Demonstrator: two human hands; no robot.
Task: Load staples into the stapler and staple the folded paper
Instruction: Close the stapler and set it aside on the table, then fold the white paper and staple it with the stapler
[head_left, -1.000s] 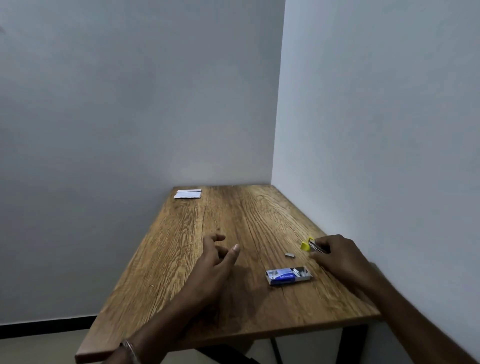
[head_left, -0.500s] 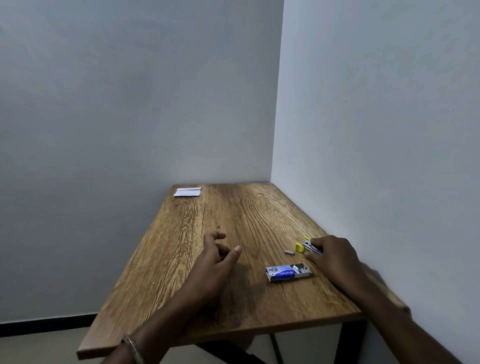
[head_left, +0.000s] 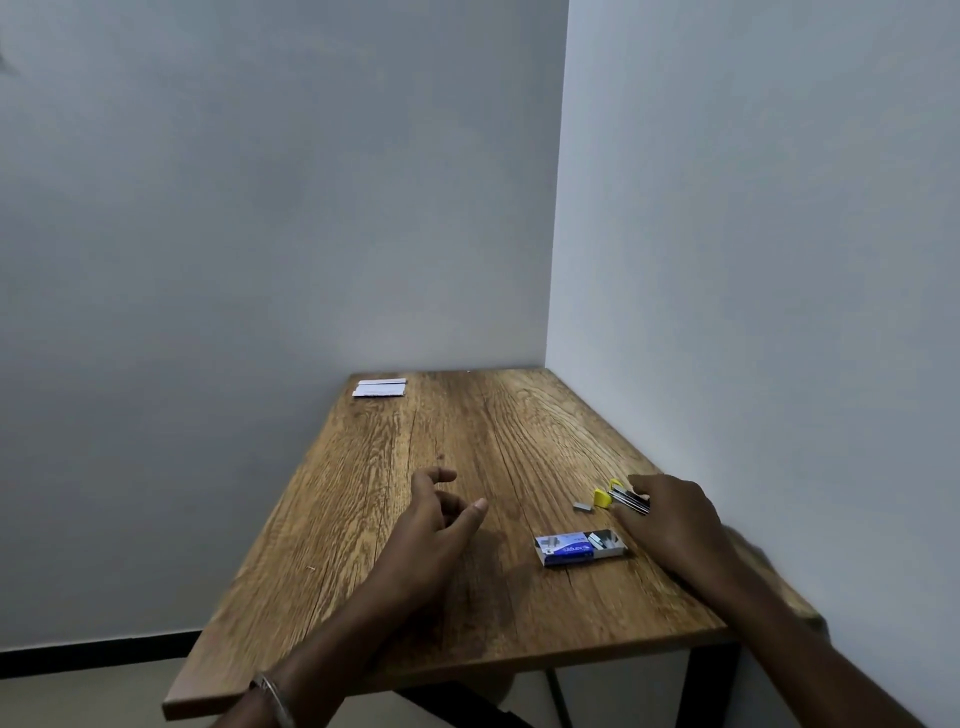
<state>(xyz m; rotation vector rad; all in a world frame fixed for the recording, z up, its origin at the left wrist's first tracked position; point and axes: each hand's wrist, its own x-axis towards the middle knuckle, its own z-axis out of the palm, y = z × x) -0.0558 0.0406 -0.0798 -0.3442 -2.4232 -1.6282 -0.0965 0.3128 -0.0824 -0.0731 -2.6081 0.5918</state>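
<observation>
Two bare forearms reach in from the near edge of one wooden table (head_left: 363, 519), and the left wrist carries one metal bangle (head_left: 270, 699), partly cut off by the bottom of the frame. The left hand (head_left: 434, 525) hovers over the table's middle, holding nothing, its fingers loosely curled with a narrow gap between thumb and forefinger. Right of that hand lies one blue-and-white staple box (head_left: 579, 548), its tray slid partly out; grey staple strips show inside the tray, too small to count. Just beyond the box, the right hand (head_left: 670, 525) rests near the table's right edge by the wall, its fingertips touching or pinching the metal part of one small yellow stapler (head_left: 621, 496). The hand hides the stapler's rear, so whether the fingers truly close round it cannot be told, nor whether the stapler is open. Just left of the stapler's yellow end, apart from it, lies one short loose strip of staples (head_left: 583, 505). The right forearm is blurred and covers the table's near right corner. At the far left corner of the table, well apart from everything else, lies the folded paper (head_left: 379, 388), white and flat; it looks like two layers or pieces, but that is hard to make out at this distance. Under the table's near edge dark metal legs (head_left: 698, 686) show, cut off below
</observation>
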